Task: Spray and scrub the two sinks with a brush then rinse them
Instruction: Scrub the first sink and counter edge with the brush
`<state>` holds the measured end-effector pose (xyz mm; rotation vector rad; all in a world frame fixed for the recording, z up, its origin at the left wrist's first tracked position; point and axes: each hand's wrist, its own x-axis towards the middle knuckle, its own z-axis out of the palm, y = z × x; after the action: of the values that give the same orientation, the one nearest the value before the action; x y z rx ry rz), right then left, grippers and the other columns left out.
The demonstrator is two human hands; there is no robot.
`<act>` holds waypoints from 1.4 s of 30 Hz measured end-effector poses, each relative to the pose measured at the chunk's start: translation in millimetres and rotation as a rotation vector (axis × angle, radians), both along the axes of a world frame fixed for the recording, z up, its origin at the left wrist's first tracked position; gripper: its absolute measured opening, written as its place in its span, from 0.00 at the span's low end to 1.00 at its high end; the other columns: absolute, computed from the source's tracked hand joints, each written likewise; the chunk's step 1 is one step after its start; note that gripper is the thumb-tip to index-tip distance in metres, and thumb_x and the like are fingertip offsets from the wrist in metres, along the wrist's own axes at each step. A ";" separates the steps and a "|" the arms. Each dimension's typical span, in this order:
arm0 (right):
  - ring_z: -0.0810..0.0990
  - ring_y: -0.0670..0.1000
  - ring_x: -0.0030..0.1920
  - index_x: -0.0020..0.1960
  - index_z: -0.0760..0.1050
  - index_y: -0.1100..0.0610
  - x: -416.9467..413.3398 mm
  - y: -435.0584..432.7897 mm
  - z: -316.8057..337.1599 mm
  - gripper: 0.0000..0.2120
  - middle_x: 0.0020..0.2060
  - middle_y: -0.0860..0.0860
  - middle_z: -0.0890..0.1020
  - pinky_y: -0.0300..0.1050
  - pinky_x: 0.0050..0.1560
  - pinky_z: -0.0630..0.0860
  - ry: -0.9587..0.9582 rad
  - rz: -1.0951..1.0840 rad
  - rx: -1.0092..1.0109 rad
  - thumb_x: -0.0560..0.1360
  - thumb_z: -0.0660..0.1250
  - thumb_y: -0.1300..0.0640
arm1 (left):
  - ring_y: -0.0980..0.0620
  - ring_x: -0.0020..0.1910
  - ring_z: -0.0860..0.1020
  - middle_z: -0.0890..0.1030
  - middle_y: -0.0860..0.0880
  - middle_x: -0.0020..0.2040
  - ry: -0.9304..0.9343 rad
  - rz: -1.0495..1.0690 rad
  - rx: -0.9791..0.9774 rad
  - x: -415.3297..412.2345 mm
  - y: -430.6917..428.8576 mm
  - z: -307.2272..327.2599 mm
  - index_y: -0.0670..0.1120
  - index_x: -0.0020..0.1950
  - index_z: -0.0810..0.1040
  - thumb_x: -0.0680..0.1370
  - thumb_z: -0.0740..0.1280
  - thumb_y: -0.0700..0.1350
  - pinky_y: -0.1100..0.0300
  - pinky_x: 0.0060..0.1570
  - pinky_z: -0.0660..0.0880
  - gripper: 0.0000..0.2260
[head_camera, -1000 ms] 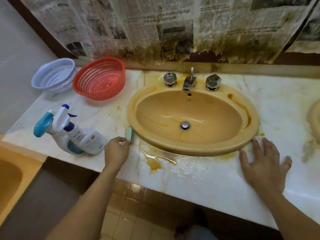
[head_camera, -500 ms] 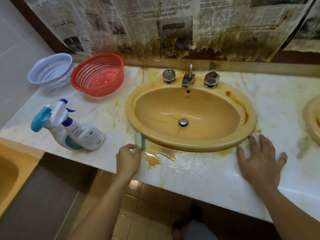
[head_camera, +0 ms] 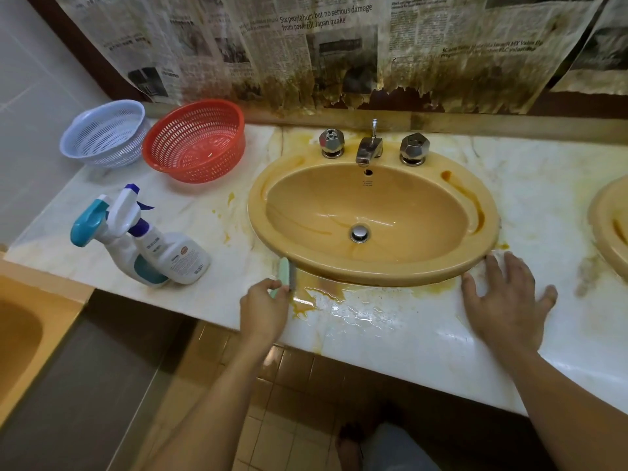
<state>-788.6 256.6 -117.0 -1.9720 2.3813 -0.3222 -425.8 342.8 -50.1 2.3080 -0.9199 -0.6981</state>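
Observation:
A yellow oval sink (head_camera: 373, 266) sits in a stained marble counter (head_camera: 390, 321), with a tap (head_camera: 368, 151) and two knobs behind it. My left hand (head_camera: 263, 309) grips a pale green brush (head_camera: 284, 271), pressed on the counter against the sink's front-left rim. My right hand (head_camera: 506, 297) lies flat with spread fingers on the wet counter at the sink's front-right rim. A second sink (head_camera: 611, 226) shows partly at the right edge. Two spray bottles (head_camera: 149, 246) stand left of the sink.
A red basket (head_camera: 195, 141) and a white basket (head_camera: 105, 132) stand at the back left. Stained newspaper (head_camera: 339, 52) covers the wall. Orange puddles lie along the counter's front. A yellow fixture (head_camera: 20, 328) is at the lower left, tiled floor below.
My left hand has slid the brush to the right along the sink's front-left rim. My right hand has stayed flat on the counter.

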 end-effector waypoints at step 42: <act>0.58 0.53 0.79 0.78 0.64 0.51 -8.8 -3.2 -1.9 0.31 0.78 0.53 0.63 0.72 0.73 0.51 -0.031 0.028 0.037 0.81 0.50 0.36 | 0.39 0.54 0.81 0.85 0.42 0.55 -0.357 -0.159 0.062 41.0 -49.9 20.2 0.48 0.63 0.83 0.81 0.68 0.49 0.53 0.50 0.76 0.13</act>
<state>-797.4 253.4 -118.9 -1.9683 2.3215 -0.3025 -384.8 292.9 -29.9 2.4814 -1.2682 -0.3847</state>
